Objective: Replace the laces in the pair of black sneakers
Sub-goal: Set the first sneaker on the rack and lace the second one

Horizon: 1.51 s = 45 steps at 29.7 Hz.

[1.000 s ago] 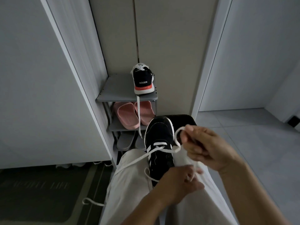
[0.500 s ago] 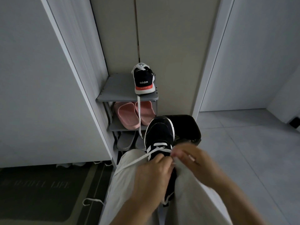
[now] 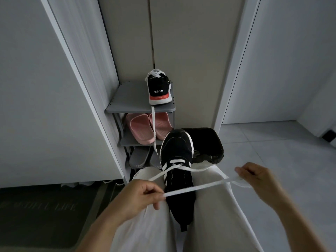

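Observation:
A black sneaker [image 3: 177, 160] with white stripes lies wedged between my knees, toe pointing away. A white lace [image 3: 196, 188] runs through its lowest eyelets and stretches taut across the shoe. My left hand [image 3: 140, 197] pinches one stretch of the lace over my left thigh. My right hand [image 3: 258, 179] grips the lace further right, over my right knee. The second black sneaker [image 3: 159, 88] stands heel-first on the top shelf, a white lace end hanging down from it.
A grey shoe rack [image 3: 127, 99] stands against the wall with pink slippers [image 3: 140, 128] and grey slippers [image 3: 139, 157] on its lower shelves. A black bin [image 3: 207, 142] sits right of the rack. A dark mat [image 3: 41, 215] lies at the left; tiled floor spreads right.
Half a second ago both hands were close together over the sneaker's eyelets. They have since moved apart, left and right, drawing the lace tight across the shoe.

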### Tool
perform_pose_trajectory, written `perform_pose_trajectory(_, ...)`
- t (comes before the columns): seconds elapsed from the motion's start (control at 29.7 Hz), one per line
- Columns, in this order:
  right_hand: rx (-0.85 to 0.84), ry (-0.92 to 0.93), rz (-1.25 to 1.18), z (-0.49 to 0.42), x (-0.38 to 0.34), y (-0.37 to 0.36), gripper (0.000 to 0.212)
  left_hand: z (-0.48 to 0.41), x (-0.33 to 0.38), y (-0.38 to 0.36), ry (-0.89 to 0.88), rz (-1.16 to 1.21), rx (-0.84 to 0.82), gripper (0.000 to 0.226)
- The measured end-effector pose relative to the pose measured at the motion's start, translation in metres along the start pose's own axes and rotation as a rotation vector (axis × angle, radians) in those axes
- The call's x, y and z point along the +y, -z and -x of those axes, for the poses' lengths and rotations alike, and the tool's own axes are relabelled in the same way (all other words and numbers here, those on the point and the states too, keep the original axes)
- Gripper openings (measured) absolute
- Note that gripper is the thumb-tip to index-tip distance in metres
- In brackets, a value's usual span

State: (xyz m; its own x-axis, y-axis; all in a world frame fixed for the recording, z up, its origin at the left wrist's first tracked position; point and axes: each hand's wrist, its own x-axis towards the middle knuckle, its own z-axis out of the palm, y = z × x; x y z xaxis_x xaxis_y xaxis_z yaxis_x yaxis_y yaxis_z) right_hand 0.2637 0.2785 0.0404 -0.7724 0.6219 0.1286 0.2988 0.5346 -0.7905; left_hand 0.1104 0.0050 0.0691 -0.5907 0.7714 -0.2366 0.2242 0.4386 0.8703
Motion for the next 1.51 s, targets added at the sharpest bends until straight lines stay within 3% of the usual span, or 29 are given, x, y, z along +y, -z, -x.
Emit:
perform_pose_trajectory(0.07,-0.058,0.195,0.070,0.005,-0.016,-0.016,0.018,-0.006,0.002,-0.008,-0.009,-0.043,-0.010,0.012)
perform_pose_trajectory(0.1,-0.157,0.263,0.065,0.009,-0.029,-0.027,0.024,-0.011,0.004,-0.013,-0.014,-0.058,-0.025,0.012)
perform_pose_trajectory(0.13,-0.262,0.289,0.037,0.014,-0.040,-0.040,0.026,-0.014,0.007,-0.018,-0.026,-0.061,-0.041,0.012)
perform_pose_trajectory(0.2,-0.416,0.260,0.024,0.017,-0.056,-0.058,0.003,-0.020,0.013,-0.022,-0.047,-0.048,-0.056,0.013)
perform_pose_trajectory(0.27,-0.378,0.262,0.027,0.014,-0.055,-0.062,0.024,-0.022,0.014,-0.018,-0.030,-0.059,-0.036,0.014)
perform_pose_trajectory(0.37,-0.327,0.249,-0.043,0.012,-0.056,-0.055,0.008,-0.020,0.014,-0.011,-0.026,-0.063,0.013,0.010)
perform_pose_trajectory(0.44,-0.357,0.299,-0.051,0.016,-0.067,-0.060,0.018,-0.022,0.021,-0.016,-0.061,-0.077,-0.028,0.011)
perform_pose_trajectory(0.54,-0.415,0.234,-0.064,0.019,-0.079,-0.065,0.016,-0.027,0.028,-0.025,-0.096,-0.167,-0.046,0.017)
perform_pose_trajectory(0.71,-0.429,0.097,-0.087,0.011,-0.063,-0.046,0.024,-0.024,0.021,-0.018,-0.011,0.055,-0.144,0.010)
perform_pose_trajectory(0.91,-0.432,0.145,-0.018,0.014,-0.061,-0.054,0.025,-0.033,0.024,-0.027,0.017,0.086,-0.029,0.009)
perform_pose_trajectory(1.08,-0.333,-0.022,-0.203,0.008,-0.064,-0.061,0.021,-0.040,0.029,-0.031,0.012,0.056,0.109,0.015)
perform_pose_trajectory(1.21,-0.301,-0.176,-0.199,0.003,-0.059,-0.061,0.017,-0.043,0.023,-0.036,-0.058,-0.099,0.204,0.019)
perform_pose_trajectory(1.51,-0.117,-0.178,-0.163,-0.007,-0.065,-0.080,0.017,-0.051,0.022,-0.030,-0.134,0.007,0.342,0.011)
